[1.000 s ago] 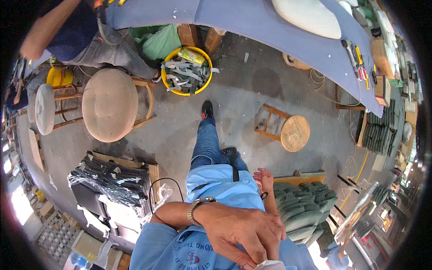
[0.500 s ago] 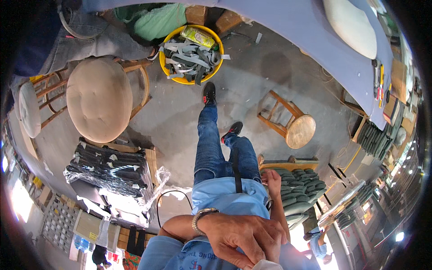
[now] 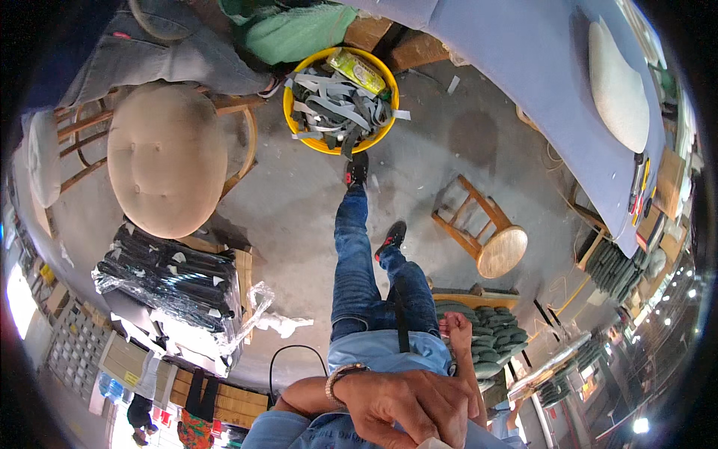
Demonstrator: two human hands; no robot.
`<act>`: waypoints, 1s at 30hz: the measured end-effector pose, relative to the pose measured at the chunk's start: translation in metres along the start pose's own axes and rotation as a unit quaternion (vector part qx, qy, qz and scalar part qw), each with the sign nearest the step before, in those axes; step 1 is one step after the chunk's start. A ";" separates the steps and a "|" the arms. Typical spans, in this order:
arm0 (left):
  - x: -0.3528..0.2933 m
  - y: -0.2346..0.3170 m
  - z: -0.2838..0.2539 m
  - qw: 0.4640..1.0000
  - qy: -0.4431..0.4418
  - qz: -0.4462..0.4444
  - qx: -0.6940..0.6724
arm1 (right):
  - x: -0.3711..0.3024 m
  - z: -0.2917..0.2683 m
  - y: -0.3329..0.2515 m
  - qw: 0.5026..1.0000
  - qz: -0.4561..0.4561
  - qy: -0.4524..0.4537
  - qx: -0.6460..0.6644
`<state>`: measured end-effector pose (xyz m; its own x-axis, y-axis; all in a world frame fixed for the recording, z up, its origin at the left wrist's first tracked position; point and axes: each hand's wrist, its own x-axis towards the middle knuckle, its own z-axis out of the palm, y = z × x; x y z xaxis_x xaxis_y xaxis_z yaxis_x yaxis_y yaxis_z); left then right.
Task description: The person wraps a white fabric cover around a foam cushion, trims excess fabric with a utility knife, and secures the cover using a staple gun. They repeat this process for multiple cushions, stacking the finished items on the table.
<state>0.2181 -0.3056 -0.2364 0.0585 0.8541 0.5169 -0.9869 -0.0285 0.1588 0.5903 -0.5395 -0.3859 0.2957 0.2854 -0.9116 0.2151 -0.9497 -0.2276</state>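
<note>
My left hand (image 3: 407,404), with a metal-band watch (image 3: 338,383) on its wrist, is raised across the chest of my light blue shirt (image 3: 381,348). Its fingers bend downward and are closed around or against a small white thing (image 3: 432,444) at the lower edge, mostly cut off. At my right hip hangs my right hand (image 3: 456,329), fingers loosely curled, with nothing visible in it. Beyond it lie stacked dark green cushions (image 3: 497,329). Ahead of my feet stands a yellow tub (image 3: 395,78) full of grey and white fabric strips (image 3: 336,105) and a green-yellow packet (image 3: 357,71).
A wooden stool (image 3: 501,251) stands ahead right. At left are a chair with a beige padded back (image 3: 168,161) and a plastic-wrapped black stack (image 3: 168,273). A blue-covered table (image 3: 538,82) holds a white cushion (image 3: 619,86) and hand tools (image 3: 639,187). Someone in grey trousers (image 3: 179,67) is at upper left.
The whole view has shifted, so the tub, stool and table sit a little farther right. My left hand stays at the chest, and my right hand still hangs curled at my side.
</note>
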 end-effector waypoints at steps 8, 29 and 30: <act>0.022 -0.018 0.071 0.990 -0.093 -0.045 0.091 | 0.031 -0.008 0.011 0.995 -0.075 -0.030 0.052; 0.112 -0.189 0.307 0.861 -0.421 -0.036 0.282 | 0.192 -0.083 0.145 0.920 -0.215 -0.031 0.326; 0.119 -0.192 0.304 0.853 -0.437 -0.005 0.287 | 0.184 -0.089 0.138 0.922 -0.198 -0.018 0.332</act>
<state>0.4601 -0.3565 0.0502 0.4040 0.1501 0.9023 -0.7646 -0.4860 0.4232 0.7574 -0.6066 -0.5545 0.2821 0.6340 -0.7200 -0.3214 -0.6447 -0.6936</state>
